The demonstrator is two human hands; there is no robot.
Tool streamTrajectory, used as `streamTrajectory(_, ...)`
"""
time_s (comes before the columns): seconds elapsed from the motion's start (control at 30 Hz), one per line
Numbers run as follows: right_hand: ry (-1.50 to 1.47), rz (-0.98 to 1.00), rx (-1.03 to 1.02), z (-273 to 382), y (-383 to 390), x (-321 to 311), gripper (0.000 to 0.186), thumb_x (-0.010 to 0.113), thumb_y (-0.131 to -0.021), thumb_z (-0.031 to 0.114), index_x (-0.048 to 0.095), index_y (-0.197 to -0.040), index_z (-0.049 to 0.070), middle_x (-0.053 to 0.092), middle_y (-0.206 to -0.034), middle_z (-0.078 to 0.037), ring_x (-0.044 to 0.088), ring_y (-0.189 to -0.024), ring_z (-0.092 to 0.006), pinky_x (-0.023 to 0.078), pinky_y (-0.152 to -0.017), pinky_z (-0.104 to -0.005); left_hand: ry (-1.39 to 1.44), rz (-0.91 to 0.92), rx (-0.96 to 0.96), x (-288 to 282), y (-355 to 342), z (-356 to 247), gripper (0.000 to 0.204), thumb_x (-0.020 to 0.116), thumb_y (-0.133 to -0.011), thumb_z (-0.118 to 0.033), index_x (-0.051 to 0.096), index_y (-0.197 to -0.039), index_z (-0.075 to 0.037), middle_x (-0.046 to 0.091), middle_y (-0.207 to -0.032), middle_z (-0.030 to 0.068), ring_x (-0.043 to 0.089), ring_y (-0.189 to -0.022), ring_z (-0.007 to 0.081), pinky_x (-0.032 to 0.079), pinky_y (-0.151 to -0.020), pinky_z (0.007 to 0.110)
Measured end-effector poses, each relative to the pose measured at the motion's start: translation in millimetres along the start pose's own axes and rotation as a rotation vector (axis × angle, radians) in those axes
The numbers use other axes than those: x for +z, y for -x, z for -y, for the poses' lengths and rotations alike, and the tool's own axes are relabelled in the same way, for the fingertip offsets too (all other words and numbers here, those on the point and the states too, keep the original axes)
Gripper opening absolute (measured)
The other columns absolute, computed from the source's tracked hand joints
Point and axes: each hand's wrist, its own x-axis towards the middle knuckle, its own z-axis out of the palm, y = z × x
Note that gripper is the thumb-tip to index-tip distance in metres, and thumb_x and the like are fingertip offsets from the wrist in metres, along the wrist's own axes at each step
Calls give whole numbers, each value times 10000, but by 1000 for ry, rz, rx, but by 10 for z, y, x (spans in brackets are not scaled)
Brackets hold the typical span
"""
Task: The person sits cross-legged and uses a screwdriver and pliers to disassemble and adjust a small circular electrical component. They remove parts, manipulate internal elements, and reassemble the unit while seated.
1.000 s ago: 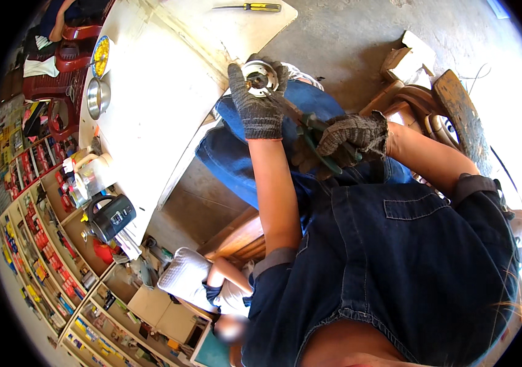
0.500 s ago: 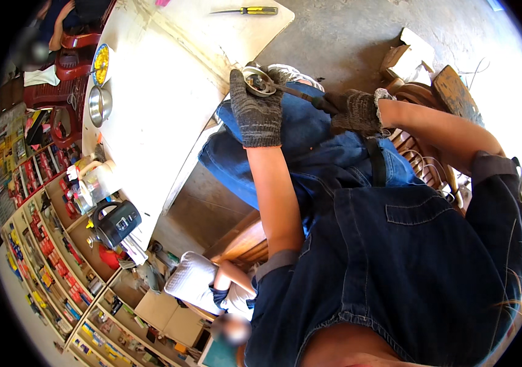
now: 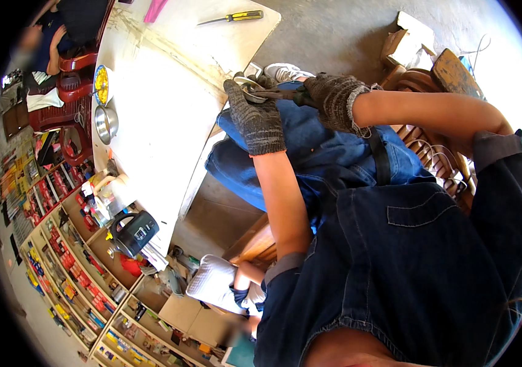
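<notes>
My gloved left hand (image 3: 253, 122) holds a small round metal part (image 3: 250, 90) at the edge of the white table (image 3: 151, 134), above my blue-jeaned legs. My gloved right hand (image 3: 334, 101) is closed on the dark handles of a pliers-like tool (image 3: 288, 93). The tool reaches leftward into the metal part; its tip is hard to make out. A yellow-and-black screwdriver (image 3: 242, 15) lies near the table's far corner.
A steel bowl (image 3: 106, 122), a plate of yellow food (image 3: 101, 82) and a black kettle (image 3: 132, 232) line the table's left side. One person (image 3: 56, 52) sits beyond red chairs; another (image 3: 247, 281) reclines below. Cardboard (image 3: 395, 49) and wooden pieces (image 3: 457, 73) lie at right.
My right hand has moved up toward my left hand, and the tool has gone from angled downward to nearly level at the metal part. The round part is tilted more edge-on.
</notes>
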Motion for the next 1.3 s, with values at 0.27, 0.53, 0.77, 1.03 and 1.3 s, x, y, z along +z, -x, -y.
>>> streamTrajectory(0.27,-425,-92,147,-63,-122,168,349,632,-769,159,555,-1096,69,617,-970,-187,627,-889,-307,501,-749,-383,-100,21,89,31,16,59,389,516,-915,-385,509,-1052,-20,561,-894,97,569,-773,210,519,-715,339)
streamTrajectory(0.53,-128,79,-28,-150,-212,500,321,604,-830,305,559,-1015,45,632,-824,-158,625,-789,-295,480,-697,-379,-245,-98,140,68,71,59,344,562,-881,-355,517,-986,-30,519,-820,64,537,-727,168,501,-669,286)
streamTrajectory(0.77,-132,249,-146,-86,-82,441,324,634,-723,253,595,-913,-7,624,-793,-180,623,-737,-287,482,-676,-381,-303,-68,102,-19,96,29,275,583,-846,-284,556,-943,-28,520,-831,56,536,-742,157,498,-683,283)
streamTrajectory(1.03,-220,459,-251,-110,-96,425,248,627,-687,187,616,-871,22,626,-713,-142,609,-660,-277,459,-561,-368,-342,25,-54,-123,170,-67,335,578,-873,-319,566,-1012,-14,586,-908,99,589,-770,183,521,-668,303)
streamTrajectory(1.3,205,353,-1056,-490,-319,661,367,703,-640,120,593,-987,79,619,-891,-145,609,-803,-304,475,-664,-415,-299,105,-186,-210,163,-106,348,557,-893,-311,545,-1036,5,589,-947,118,598,-814,220,535,-705,355)
